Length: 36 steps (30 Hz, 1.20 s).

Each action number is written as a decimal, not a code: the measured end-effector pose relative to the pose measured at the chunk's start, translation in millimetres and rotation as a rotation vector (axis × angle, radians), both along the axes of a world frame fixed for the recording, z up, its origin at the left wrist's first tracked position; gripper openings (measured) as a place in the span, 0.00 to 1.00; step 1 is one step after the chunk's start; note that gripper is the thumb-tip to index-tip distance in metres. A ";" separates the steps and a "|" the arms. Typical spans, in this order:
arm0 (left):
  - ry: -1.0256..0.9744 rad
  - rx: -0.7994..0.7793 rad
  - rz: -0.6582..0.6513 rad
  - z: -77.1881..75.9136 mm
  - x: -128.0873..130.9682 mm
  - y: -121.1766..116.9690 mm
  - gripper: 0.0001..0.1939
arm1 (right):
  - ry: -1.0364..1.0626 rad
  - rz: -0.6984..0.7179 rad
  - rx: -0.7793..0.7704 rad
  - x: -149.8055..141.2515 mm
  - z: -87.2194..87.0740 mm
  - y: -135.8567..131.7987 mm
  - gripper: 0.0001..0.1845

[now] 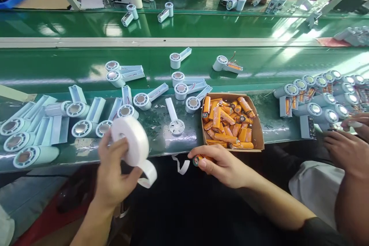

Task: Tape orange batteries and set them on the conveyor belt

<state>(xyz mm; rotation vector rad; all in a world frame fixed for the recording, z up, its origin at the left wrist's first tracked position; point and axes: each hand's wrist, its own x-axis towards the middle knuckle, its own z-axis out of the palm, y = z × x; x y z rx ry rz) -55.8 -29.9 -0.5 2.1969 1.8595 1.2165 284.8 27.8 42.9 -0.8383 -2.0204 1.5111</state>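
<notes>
Here the left hand (111,169) grips a roll of white tape (131,140), thumb and fingers curled round its edge, with a loose tail of tape hanging down to the right of the wrist. The right hand (223,165) pinches an orange battery cell (199,158) between thumb and forefinger, just off the near edge of the green conveyor belt (57,69). A short strip of white tape (181,165) dangles from that near edge, just left of the cell.

Right beyond the right hand sits an open cardboard box (258,132) heaped with more orange cells. To the left of the box, pale blue handheld fan housings (83,117) lie scattered across the belt, some with handles open. At the far right, another cluster of fan housings (317,98) stands close together, and a co-worker's hands (346,146) rest near them. Across the far side of the belt, other people's hands work at more housings.
</notes>
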 end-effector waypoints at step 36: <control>0.584 0.227 -0.533 39.4 44.6 25.9 0.17 | -0.119 -0.194 -0.187 -17.1 10.2 21.7 0.15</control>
